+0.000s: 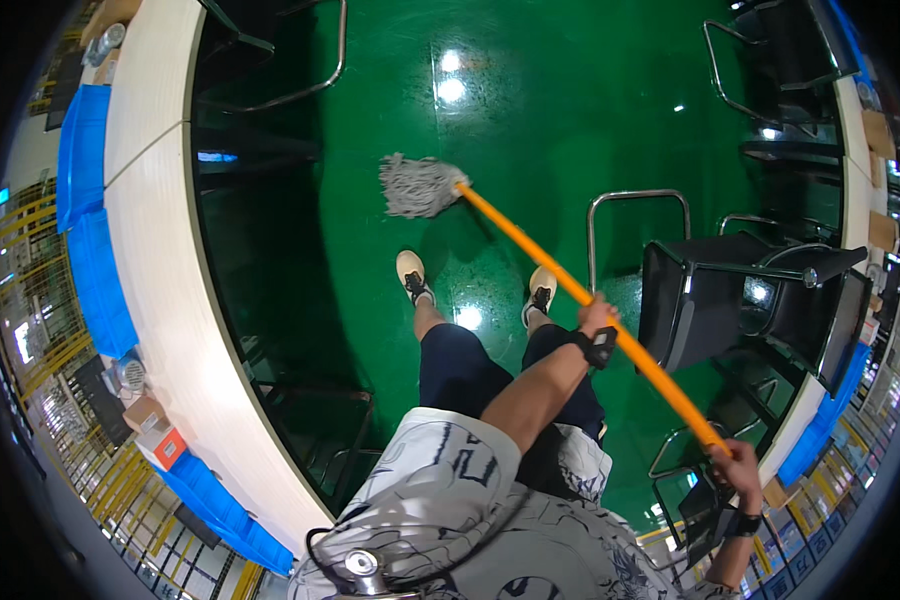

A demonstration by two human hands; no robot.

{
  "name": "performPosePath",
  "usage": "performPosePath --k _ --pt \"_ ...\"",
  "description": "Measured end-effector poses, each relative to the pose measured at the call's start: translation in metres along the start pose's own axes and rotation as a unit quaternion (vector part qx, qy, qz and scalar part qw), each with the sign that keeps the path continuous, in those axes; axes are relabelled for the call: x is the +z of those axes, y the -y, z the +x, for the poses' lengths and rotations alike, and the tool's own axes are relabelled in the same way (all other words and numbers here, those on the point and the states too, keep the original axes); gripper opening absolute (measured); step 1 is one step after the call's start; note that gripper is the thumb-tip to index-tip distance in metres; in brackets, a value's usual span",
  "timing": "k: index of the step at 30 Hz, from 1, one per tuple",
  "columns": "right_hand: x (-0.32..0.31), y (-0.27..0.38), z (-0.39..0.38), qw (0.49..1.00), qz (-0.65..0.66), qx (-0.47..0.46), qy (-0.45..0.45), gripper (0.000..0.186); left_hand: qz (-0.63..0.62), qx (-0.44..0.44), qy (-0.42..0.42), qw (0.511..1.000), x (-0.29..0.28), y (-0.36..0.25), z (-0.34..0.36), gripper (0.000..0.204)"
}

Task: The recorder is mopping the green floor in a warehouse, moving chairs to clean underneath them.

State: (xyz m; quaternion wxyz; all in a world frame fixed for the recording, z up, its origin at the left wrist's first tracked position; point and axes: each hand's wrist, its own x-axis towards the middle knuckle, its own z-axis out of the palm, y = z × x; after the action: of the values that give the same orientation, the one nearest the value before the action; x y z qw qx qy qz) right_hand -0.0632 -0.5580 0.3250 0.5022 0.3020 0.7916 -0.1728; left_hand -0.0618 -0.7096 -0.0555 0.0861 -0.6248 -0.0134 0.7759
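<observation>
A mop with an orange handle (545, 262) slants across the view, from the lower right up to its grey string head (420, 187). The strands lie on the green floor, ahead of my feet and spread to the left. My left hand (598, 317), with a black band at its wrist, is wrapped round the middle of the handle. Near the handle's upper end my right hand (735, 468) is closed on it, also with a dark wristband. Parts of the fingers of both hands are hidden by the handle and the hands themselves.
Glossy green floor (530, 120) reflects lights. A long pale table (155, 230) with blue bins (100, 285) runs along the left. To the right stand black chairs (705, 290) with metal frames, one close to the handle. A chair's metal leg (342, 50) projects at upper left.
</observation>
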Motion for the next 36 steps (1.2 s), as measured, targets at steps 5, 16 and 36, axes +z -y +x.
performPosePath --k 5,16,36 --pt "-0.002 0.078 -0.043 0.946 -0.232 -0.169 -0.152 0.027 -0.121 -0.031 0.207 0.97 0.048 -0.089 -0.046 0.022" --pt "0.284 0.402 -0.039 0.569 -0.502 -0.627 -0.178 0.024 -0.232 0.274 0.192 0.913 -0.142 -0.524 -0.068 0.024" --pt "0.307 0.187 0.177 0.887 -0.169 -0.262 0.341 0.025 0.326 0.235 -0.184 0.897 -0.222 -0.367 0.002 0.028"
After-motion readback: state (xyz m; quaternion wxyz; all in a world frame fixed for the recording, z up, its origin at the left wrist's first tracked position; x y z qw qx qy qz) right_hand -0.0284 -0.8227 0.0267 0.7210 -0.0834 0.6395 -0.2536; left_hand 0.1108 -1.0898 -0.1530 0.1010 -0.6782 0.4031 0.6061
